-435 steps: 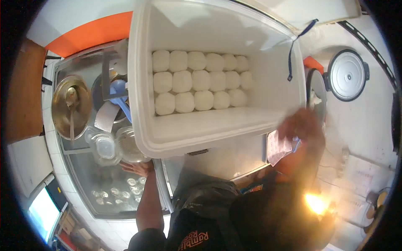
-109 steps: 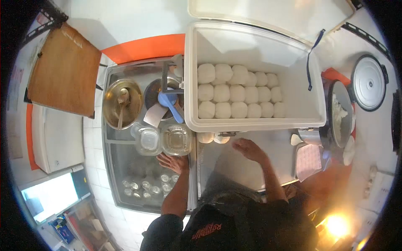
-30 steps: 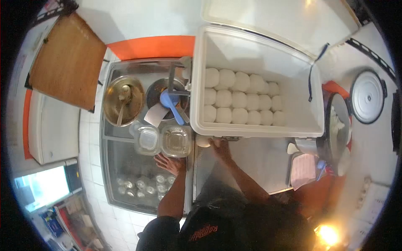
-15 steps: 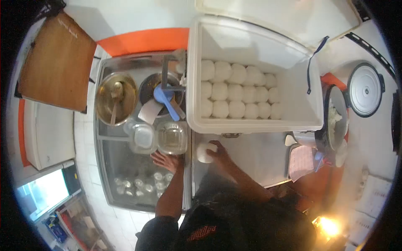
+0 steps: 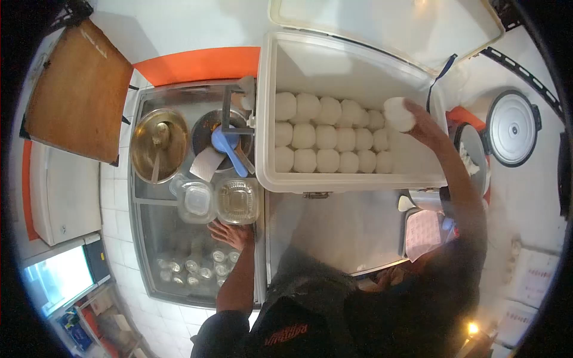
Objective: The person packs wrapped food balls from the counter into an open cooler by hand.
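Note:
My right hand (image 5: 425, 126) reaches over the right end of a white cooler box (image 5: 358, 182), its fingers closed round a smooth white ball (image 5: 399, 114). Several similar white balls (image 5: 325, 137) lie in rows on the left side of the box, beside the held one. On the glass top of a display case (image 5: 161, 230), my left hand (image 5: 231, 234) rests flat with its fingers spread. Just beyond those fingertips stand two clear plastic containers, a smaller one (image 5: 197, 201) and a larger one (image 5: 237, 200).
Left of the box stand a metal bowl (image 5: 142, 149) with a spoon and a dark pan (image 5: 206, 128) under a blue scoop (image 5: 224, 143). At right are a cooker (image 5: 471, 146) with white contents, its round lid (image 5: 512, 128) and a pink cloth (image 5: 425, 232). Cans show below glass.
My right hand has carried the white ball from in front of the box up and right, over its right end. My left hand stays on the glass. The view has shifted slightly.

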### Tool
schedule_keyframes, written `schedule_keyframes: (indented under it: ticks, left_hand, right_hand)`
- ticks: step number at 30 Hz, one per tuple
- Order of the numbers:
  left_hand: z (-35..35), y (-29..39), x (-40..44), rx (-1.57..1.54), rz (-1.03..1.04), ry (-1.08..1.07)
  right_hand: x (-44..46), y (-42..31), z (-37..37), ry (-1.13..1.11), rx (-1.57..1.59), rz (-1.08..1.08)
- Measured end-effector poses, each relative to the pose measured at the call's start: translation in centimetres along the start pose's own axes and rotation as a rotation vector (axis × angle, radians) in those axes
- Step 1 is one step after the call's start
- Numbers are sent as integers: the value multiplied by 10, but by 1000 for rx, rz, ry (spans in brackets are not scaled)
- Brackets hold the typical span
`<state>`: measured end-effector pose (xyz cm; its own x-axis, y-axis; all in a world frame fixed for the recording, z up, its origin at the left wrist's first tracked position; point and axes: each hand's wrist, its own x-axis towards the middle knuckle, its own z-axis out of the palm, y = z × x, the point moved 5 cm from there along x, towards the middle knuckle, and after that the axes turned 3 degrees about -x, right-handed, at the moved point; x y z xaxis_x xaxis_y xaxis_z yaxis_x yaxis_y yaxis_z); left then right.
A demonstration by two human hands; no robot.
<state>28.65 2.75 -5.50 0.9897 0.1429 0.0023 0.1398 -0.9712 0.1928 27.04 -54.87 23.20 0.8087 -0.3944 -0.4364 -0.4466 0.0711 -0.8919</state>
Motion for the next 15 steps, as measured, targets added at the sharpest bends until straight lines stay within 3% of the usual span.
schedule_keyframes:
  ticks: [1, 5, 7, 9, 12, 14, 15]
  left_hand:
    - [3, 1, 0, 40, -9, -16]
    - [11, -5, 0, 42, 3, -40]
    - [8, -4, 1, 15, 16, -16]
    - [4, -1, -1, 15, 53, 5]
    - [21, -10, -2, 56, 28, -26]
    - [21, -8, 0, 71, 41, -21]
    - [19, -5, -1, 85, 43, -23]
  right_hand:
    - [24, 24, -17, 25, -36, 143]
    - [74, 63, -28, 175, -274, 241]
    - [110, 92, -41, 56, -836, -37]
    - [115, 105, -31, -6, -1108, -170]
    - [113, 113, -14, 216, -1114, -202]
    - [138, 129, -36, -69, -783, 43]
    - [132, 129, -43, -50, -774, 41]
